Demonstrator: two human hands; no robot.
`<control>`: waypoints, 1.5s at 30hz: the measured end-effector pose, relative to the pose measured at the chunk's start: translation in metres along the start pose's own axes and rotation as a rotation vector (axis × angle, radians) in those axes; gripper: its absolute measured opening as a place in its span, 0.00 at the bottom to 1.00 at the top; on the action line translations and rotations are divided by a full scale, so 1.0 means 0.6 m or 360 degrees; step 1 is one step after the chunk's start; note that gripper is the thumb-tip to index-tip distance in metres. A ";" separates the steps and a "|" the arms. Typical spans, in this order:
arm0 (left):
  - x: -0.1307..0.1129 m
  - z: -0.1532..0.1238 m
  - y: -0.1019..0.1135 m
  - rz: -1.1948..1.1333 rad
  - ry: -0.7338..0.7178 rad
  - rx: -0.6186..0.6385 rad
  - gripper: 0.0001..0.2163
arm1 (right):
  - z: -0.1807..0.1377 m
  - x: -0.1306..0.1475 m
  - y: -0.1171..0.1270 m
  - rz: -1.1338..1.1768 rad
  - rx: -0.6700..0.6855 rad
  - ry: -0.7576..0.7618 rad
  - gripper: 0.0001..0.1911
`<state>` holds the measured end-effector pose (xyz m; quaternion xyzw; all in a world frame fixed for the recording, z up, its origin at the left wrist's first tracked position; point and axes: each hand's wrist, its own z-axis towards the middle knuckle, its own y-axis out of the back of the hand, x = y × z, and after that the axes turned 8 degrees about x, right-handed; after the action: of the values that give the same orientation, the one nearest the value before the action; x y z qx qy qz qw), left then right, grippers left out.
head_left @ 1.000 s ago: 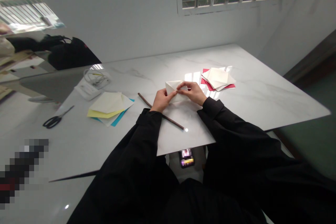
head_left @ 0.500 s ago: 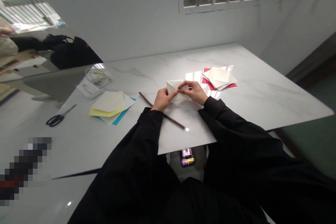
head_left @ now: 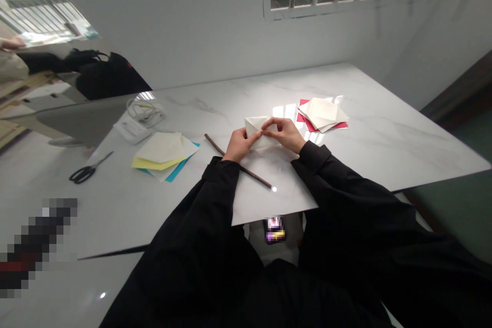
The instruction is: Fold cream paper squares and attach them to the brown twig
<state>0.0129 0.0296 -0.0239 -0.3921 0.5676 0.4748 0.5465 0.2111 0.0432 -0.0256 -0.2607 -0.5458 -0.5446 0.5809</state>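
So I've got both hands on the folded white paper [head_left: 254,124]: left hand [head_left: 237,147] pinching its left side, right hand [head_left: 287,136] gripping near the middle with thumb and fingertips. It's between the near and wall-side edges of the worktop [head_left: 403,138], can't tell from here if it's touching down. A brown stick [head_left: 256,177] runs under my left wrist, one end pointing toward the near edge.
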 end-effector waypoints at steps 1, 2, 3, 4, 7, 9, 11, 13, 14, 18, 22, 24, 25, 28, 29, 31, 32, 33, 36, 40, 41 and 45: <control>0.000 0.000 0.000 -0.0001 0.0001 -0.0002 0.30 | 0.000 -0.001 0.000 -0.0001 0.0000 0.0005 0.17; -0.001 -0.001 0.000 -0.0001 0.0002 -0.0003 0.30 | 0.000 -0.001 0.000 -0.0001 0.0000 0.0010 0.16; -0.001 -0.001 0.000 -0.0001 0.0001 -0.0003 0.31 | 0.001 -0.002 0.000 -0.0001 -0.0001 0.0015 0.16; -0.002 -0.002 0.000 0.0000 -0.0002 -0.0003 0.30 | 0.001 -0.002 0.000 -0.0003 -0.0001 0.0018 0.16; -0.003 -0.002 -0.001 0.0013 -0.0014 -0.0011 0.30 | 0.000 -0.003 0.000 0.0046 0.0004 0.0016 0.16; -0.002 -0.002 -0.002 0.0017 -0.0009 -0.0021 0.30 | 0.000 -0.003 -0.002 0.0175 0.0007 -0.0013 0.19; -0.002 -0.001 -0.001 0.0008 -0.0002 -0.0031 0.30 | -0.001 -0.004 -0.004 0.0332 -0.0011 -0.0071 0.27; -0.002 -0.001 -0.001 0.0008 0.0003 -0.0045 0.30 | -0.001 -0.006 -0.005 0.0431 -0.0051 -0.0123 0.40; -0.002 -0.001 -0.001 0.0015 0.0004 -0.0053 0.30 | -0.001 -0.006 -0.006 0.0455 -0.0070 -0.0137 0.46; -0.005 -0.001 0.000 0.0035 0.0004 -0.0052 0.31 | 0.003 -0.009 -0.005 0.0452 -0.0019 -0.0133 0.45; -0.005 -0.002 0.001 0.0029 -0.0001 -0.0032 0.32 | 0.006 -0.008 -0.005 0.0337 0.0059 -0.0067 0.28; -0.004 -0.002 0.002 0.0021 -0.0007 -0.0024 0.32 | 0.005 -0.009 -0.005 0.0319 0.0064 -0.0056 0.27; -0.004 -0.002 0.002 0.0016 -0.0010 -0.0019 0.32 | 0.005 -0.009 -0.005 0.0333 0.0068 -0.0059 0.27; -0.004 -0.001 0.002 -0.0022 -0.0018 -0.0007 0.31 | 0.005 -0.012 -0.005 0.0429 0.0081 -0.0076 0.29; -0.004 -0.001 0.001 -0.0037 -0.0015 -0.0009 0.31 | 0.005 -0.013 -0.005 0.0451 0.0078 -0.0087 0.31; -0.006 -0.001 0.000 -0.0058 0.0003 -0.0019 0.31 | 0.005 -0.015 -0.004 0.0454 0.0061 -0.0117 0.34; -0.007 -0.001 0.000 -0.0061 0.0014 -0.0025 0.31 | 0.005 -0.017 -0.003 0.0433 0.0038 -0.0127 0.37; -0.007 -0.001 -0.001 -0.0062 0.0022 -0.0030 0.31 | 0.006 -0.018 -0.002 0.0399 0.0002 -0.0128 0.40; -0.008 -0.002 -0.001 -0.0072 0.0016 -0.0043 0.31 | 0.008 -0.021 0.001 0.0278 -0.0171 -0.0076 0.52; -0.006 -0.001 0.000 -0.0123 0.0004 -0.0075 0.29 | 0.010 -0.024 0.008 0.0194 -0.0244 -0.0041 0.53; -0.005 0.000 0.001 -0.0151 0.0006 -0.0089 0.28 | 0.009 -0.025 0.009 0.0179 -0.0221 -0.0056 0.52; 0.000 0.004 0.002 -0.0260 0.0041 -0.0162 0.25 | 0.009 -0.030 0.008 0.0147 -0.0185 -0.0097 0.47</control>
<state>0.0126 0.0322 -0.0237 -0.4704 0.5157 0.4518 0.5555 0.2169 0.0555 -0.0391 -0.3354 -0.5182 -0.5398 0.5724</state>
